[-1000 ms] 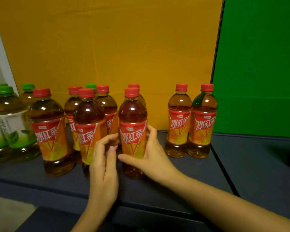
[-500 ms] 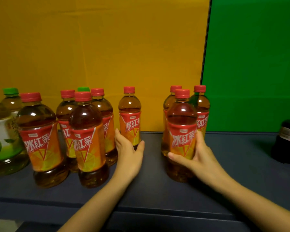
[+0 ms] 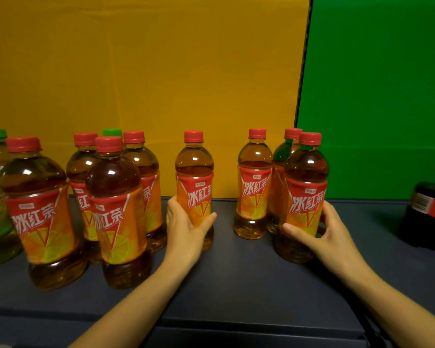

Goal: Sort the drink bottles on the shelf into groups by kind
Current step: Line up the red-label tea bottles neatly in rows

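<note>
A person's left hand (image 3: pixel 186 227) curls around a lone tea bottle (image 3: pixel 195 187) mid-shelf. The right hand (image 3: pixel 329 232) clasps the front tea bottle (image 3: pixel 305 197) of three nearer the right edge, seemingly gathering like with like. More red-capped bottles (image 3: pixel 113 209) crowd the left. The dark shelf (image 3: pixel 236 285) stands against a yellow backdrop (image 3: pixel 148 71) and a green backdrop (image 3: pixel 374 84), with a cola bottle (image 3: pixel 432 209) at its right edge.

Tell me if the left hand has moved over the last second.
Yes: the left hand moved right, away from the left cluster, and now grips the lone bottle.
</note>
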Demonstrator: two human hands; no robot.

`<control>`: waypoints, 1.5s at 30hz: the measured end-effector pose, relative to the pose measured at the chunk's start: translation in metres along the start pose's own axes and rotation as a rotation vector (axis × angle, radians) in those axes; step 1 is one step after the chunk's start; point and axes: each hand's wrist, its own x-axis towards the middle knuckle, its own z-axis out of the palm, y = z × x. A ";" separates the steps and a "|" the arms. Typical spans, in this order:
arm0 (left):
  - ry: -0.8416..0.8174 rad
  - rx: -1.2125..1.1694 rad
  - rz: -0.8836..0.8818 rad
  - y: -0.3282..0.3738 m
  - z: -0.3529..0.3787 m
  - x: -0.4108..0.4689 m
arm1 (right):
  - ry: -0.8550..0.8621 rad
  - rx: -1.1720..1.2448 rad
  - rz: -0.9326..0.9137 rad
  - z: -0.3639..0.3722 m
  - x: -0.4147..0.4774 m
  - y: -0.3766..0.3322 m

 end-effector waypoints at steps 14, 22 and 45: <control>-0.345 -0.061 0.216 0.024 0.041 -0.031 | 0.045 0.007 -0.025 0.001 -0.002 0.002; -0.289 0.085 0.286 0.026 0.048 -0.027 | 0.036 -0.031 -0.037 0.002 -0.005 0.001; 0.145 0.064 0.128 -0.017 -0.111 -0.051 | -0.443 0.133 -0.160 0.176 0.010 -0.096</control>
